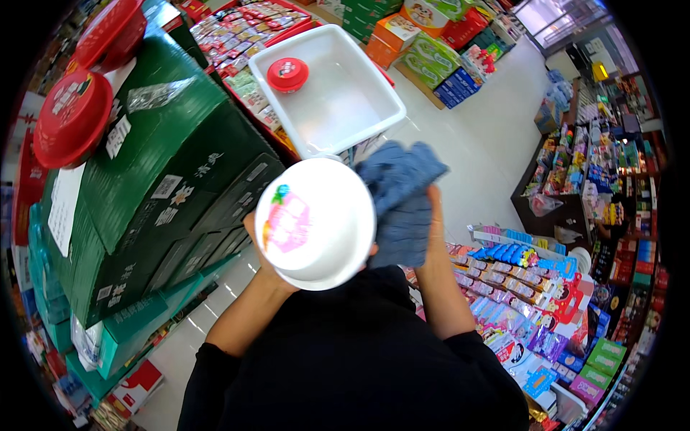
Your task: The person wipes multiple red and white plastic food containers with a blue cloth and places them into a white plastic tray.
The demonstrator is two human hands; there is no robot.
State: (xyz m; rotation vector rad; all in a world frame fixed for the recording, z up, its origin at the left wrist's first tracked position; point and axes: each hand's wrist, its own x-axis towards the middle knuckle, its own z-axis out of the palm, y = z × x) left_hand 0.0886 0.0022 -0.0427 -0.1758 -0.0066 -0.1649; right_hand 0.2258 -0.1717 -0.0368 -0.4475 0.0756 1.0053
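My left hand (272,269) grips a white round tub (337,215) with a pink print, held in front of my chest. The tub hides most of that hand's fingers. In my right hand (434,226) is a grey-blue cloth (401,215), folded and bunched against the tub's right side. Part of the cloth is blurred. Beyond the tub stands a white plastic bin (345,89), with one red lidded bowl (288,75) inside at its left end.
Green cartons (178,140) are stacked at my left, with red lidded bowls (73,118) on top. Packaged snacks (248,32) lie in a red-edged display behind the bin. At right is a rack of small packaged goods (512,301). Tiled floor (480,156) shows between the displays.
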